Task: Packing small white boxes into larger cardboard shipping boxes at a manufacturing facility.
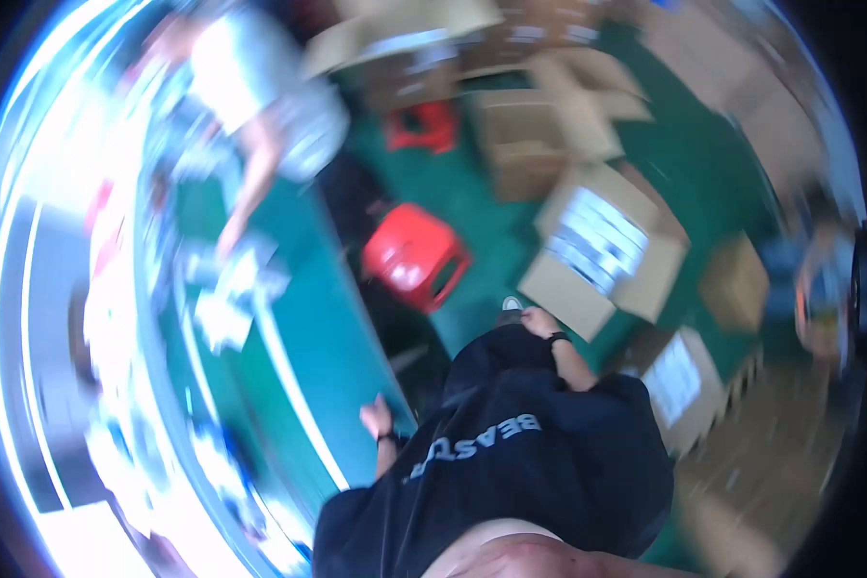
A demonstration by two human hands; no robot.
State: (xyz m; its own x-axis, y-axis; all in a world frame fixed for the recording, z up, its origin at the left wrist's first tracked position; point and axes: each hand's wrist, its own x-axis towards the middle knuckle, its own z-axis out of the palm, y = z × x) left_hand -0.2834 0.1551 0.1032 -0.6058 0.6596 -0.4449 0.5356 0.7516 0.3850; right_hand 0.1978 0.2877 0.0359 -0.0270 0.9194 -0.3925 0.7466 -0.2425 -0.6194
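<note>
1. Green, white-striped, flat-topped worktable (323,318): we are holding our left hand (378,417) at its edge, blur hiding whether the fingers are spread or pressed together.
2. We are hanging our right hand (539,324) near an open tan cardboard box (602,241); that hand's grip we cannot tell.
3. A red plastic stool (412,252) is sitting between worktable and box.
4. A co-worker's bare forearm (252,183) is reaching over the worktable.

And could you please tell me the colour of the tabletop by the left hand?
The tabletop is green; it shows best in the head view.
</note>
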